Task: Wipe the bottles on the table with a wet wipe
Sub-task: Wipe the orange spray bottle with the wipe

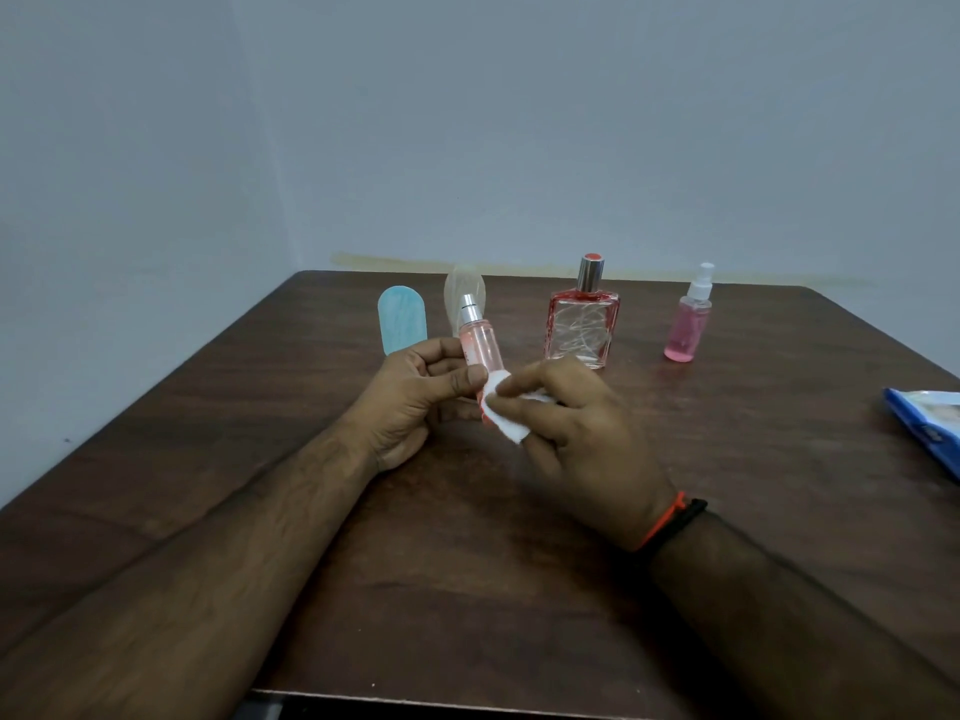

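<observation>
My left hand [410, 402] grips a slim pink spray bottle [483, 345] with a silver nozzle, held upright above the table's middle. My right hand [582, 439] pinches a folded white wet wipe [501, 415] and presses it against the bottle's lower part, which is hidden behind the wipe and fingers. Behind, a square red-tinted perfume bottle [581, 324] with a silver neck and red cap stands on the table. A small pink spray bottle [688, 330] with a white pump stands to its right.
A light blue rounded bottle [401, 318] and a clear rounded cap [464, 291] stand at the back left of the dark wooden table [467, 589]. A blue wipes pack [930, 426] lies at the right edge. Walls close in behind and at left.
</observation>
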Demonstrator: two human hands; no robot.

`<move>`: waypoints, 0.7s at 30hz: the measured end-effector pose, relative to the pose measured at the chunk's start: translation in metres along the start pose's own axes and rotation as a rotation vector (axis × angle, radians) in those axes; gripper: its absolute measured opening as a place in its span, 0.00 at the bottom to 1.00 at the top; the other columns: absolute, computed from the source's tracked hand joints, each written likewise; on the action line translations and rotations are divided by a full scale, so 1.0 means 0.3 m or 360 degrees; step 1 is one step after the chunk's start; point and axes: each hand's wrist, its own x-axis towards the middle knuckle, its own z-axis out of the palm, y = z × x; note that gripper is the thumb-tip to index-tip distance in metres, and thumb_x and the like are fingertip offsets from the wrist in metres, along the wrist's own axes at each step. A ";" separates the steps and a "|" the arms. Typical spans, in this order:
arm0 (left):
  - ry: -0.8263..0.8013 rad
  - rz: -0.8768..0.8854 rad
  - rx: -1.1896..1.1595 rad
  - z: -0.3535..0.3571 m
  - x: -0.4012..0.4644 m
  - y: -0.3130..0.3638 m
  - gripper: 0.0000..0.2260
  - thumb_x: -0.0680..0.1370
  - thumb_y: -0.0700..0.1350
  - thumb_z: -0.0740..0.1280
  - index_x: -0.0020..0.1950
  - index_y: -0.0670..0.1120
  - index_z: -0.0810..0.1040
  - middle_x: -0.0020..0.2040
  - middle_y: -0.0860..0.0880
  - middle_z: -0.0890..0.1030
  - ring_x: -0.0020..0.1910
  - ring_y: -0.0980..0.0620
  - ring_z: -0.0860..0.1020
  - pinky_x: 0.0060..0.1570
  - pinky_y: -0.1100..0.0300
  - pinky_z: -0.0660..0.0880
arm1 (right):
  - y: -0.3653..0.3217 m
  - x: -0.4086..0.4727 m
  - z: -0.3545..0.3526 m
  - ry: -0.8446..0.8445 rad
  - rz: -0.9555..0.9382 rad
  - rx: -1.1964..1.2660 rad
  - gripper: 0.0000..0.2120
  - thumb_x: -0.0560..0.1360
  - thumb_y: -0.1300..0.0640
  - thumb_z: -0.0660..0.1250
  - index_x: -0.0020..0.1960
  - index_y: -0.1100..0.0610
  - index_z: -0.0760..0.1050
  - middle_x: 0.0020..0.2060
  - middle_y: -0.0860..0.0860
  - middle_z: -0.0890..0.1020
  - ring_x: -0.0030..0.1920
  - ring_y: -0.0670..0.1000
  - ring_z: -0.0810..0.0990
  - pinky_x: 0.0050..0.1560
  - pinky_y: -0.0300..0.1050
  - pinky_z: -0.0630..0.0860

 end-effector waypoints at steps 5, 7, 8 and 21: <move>-0.0060 -0.0038 -0.0054 0.009 -0.006 0.009 0.18 0.72 0.37 0.69 0.62 0.36 0.77 0.54 0.38 0.83 0.51 0.44 0.83 0.52 0.50 0.80 | 0.010 -0.013 -0.014 0.0203 0.0075 0.0097 0.11 0.70 0.65 0.63 0.43 0.63 0.85 0.42 0.55 0.84 0.43 0.55 0.81 0.44 0.51 0.78; -0.0127 -0.0082 -0.0060 0.016 -0.011 0.010 0.19 0.73 0.35 0.67 0.64 0.36 0.76 0.57 0.37 0.83 0.54 0.42 0.83 0.55 0.48 0.80 | 0.021 -0.004 -0.014 0.0393 0.0228 0.0087 0.13 0.72 0.65 0.62 0.50 0.63 0.84 0.48 0.56 0.83 0.49 0.55 0.81 0.51 0.49 0.78; -0.0171 -0.0100 -0.0055 0.019 -0.014 0.009 0.19 0.74 0.34 0.67 0.65 0.36 0.76 0.58 0.37 0.82 0.55 0.41 0.83 0.56 0.48 0.80 | 0.025 0.001 -0.012 0.0458 0.0282 0.0089 0.14 0.73 0.67 0.63 0.54 0.63 0.83 0.50 0.56 0.82 0.52 0.55 0.80 0.54 0.48 0.78; -0.0262 -0.0124 -0.0075 0.034 -0.022 0.011 0.22 0.75 0.34 0.67 0.69 0.37 0.73 0.62 0.37 0.80 0.58 0.43 0.81 0.59 0.49 0.78 | 0.017 -0.002 -0.002 0.0405 0.0150 0.0078 0.11 0.70 0.70 0.65 0.48 0.64 0.84 0.45 0.57 0.82 0.47 0.55 0.79 0.47 0.49 0.77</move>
